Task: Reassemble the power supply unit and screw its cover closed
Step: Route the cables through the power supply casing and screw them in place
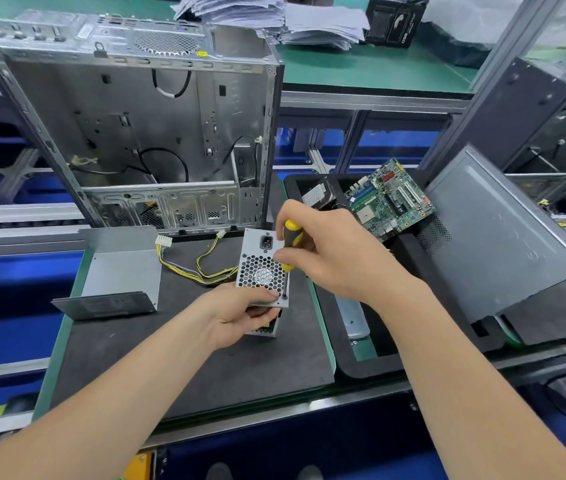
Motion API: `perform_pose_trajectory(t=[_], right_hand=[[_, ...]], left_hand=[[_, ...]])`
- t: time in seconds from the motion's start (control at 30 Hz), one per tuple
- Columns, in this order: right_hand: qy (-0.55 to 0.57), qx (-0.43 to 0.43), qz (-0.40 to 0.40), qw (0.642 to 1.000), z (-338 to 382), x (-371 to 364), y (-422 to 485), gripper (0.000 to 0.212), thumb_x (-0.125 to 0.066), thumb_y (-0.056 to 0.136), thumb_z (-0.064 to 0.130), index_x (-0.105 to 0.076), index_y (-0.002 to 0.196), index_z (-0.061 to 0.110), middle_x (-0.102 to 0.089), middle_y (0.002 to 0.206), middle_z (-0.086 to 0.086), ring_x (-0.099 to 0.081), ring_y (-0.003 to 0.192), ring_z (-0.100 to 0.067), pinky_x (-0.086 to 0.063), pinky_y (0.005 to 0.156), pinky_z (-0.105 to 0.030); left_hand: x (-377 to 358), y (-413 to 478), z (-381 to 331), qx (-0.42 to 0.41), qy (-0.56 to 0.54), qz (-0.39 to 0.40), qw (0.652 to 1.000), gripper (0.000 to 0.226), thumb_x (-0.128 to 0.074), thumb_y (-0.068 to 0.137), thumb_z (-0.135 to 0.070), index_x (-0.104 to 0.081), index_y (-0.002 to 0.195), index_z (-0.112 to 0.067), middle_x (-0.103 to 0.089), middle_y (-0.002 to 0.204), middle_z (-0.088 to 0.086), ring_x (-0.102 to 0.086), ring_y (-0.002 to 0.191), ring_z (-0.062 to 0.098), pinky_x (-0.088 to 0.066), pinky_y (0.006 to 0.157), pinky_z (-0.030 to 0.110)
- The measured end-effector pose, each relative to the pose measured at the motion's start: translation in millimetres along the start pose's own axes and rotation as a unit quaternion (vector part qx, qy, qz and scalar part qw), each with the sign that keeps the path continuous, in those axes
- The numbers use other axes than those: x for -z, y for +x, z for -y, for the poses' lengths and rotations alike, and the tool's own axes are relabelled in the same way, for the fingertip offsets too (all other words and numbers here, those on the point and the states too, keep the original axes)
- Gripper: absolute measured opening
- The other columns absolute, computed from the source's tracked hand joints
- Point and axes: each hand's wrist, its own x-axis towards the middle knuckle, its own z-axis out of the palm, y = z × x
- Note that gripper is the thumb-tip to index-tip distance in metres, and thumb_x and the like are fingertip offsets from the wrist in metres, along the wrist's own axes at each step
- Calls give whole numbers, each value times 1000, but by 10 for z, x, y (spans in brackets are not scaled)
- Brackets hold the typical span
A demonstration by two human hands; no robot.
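Observation:
The power supply unit [259,268] stands on end on the black mat, its honeycomb fan grille and power socket facing up. My left hand [240,313] grips its near lower side, thumb on the grille's edge. My right hand [326,251] holds a yellow-and-black screwdriver [290,244] upright, its tip on a screw [285,297] at the face's near right corner. Yellow and black cables [205,268] with white connectors trail from the unit to the left. A bent grey metal cover [118,271] lies on the mat to the left.
An open, empty computer case [136,126] stands behind the mat [170,358]. A black tray [413,358] on the right holds a green motherboard [390,199], a hard drive [319,195] and a grey side panel [503,237]. Stacks of paper [274,19] lie on the far green bench.

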Motion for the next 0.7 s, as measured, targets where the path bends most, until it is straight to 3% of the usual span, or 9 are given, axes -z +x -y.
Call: perform_pose_trajectory(t=[0.1, 0.2, 0.27, 0.33, 0.47, 0.53, 0.6, 0.7], right_hand=[[-64, -62, -73, 993, 27, -51, 49, 40, -74, 88, 44, -44, 78, 20, -54, 63, 4, -50, 62, -18, -42, 56, -34], [-92, -150, -114, 978, 29, -109, 93, 49, -71, 87, 48, -41, 64, 18, -50, 59, -1, -54, 66, -31, -36, 52, -34], [-132, -181, -117, 968, 34, -115, 110, 54, -69, 86, 59, -45, 59, 19, -50, 58, 1, -57, 68, -32, -30, 50, -31], [-145, -174, -102, 969, 32, -104, 122, 54, -68, 84, 68, -50, 64, 21, -56, 62, 4, -59, 71, -28, -34, 52, -31], [-45, -44, -35, 997, 33, 5, 101, 29, -78, 87, 45, -56, 91, 26, -62, 89, 10, -58, 83, -12, -51, 76, -39], [-11, 18, 41, 999, 16, 82, 75, 21, -75, 92, 31, -55, 97, 27, -64, 92, 12, -59, 81, -9, -52, 74, -38], [-6, 20, 115, 993, -9, 161, 56, 20, -67, 96, 20, -51, 101, 30, -67, 93, 12, -58, 74, -12, -52, 68, -38], [-39, -1, 112, 993, -26, 218, 67, 20, -67, 96, 18, -51, 99, 29, -67, 84, 9, -58, 68, -14, -50, 63, -40]], left_hand=[[1, -8, 7, -3, 0, -1, 1000, 31, -67, 87, 16, -65, 117, 6, -76, 75, 13, -76, 64, 20, -63, 59, 30], [-10, -7, 24, -17, 5, -10, 1000, 31, -70, 85, 17, -66, 113, 4, -77, 79, 13, -74, 75, 24, -62, 60, 31], [-33, -10, 46, -34, 12, -9, 999, 32, -73, 82, 17, -67, 109, 0, -78, 86, 13, -74, 77, 23, -63, 62, 31], [-55, -20, 72, -53, 25, -2, 998, 37, -75, 80, 17, -68, 111, -2, -78, 90, 12, -75, 73, 20, -63, 64, 31], [-76, -18, 101, -70, 31, 5, 997, 39, -73, 80, 20, -68, 110, -4, -78, 90, 11, -75, 71, 18, -63, 65, 31], [-72, -13, 104, -72, 29, 9, 997, 36, -72, 80, 20, -68, 107, -5, -78, 88, 9, -75, 71, 19, -63, 66, 31], [-66, -11, 101, -72, 30, 13, 997, 35, -72, 81, 20, -69, 104, -5, -78, 87, 9, -75, 70, 19, -63, 67, 31], [-56, -12, 98, -72, 31, 15, 997, 34, -72, 80, 20, -70, 103, -4, -78, 88, 11, -75, 71, 19, -64, 67, 31]])
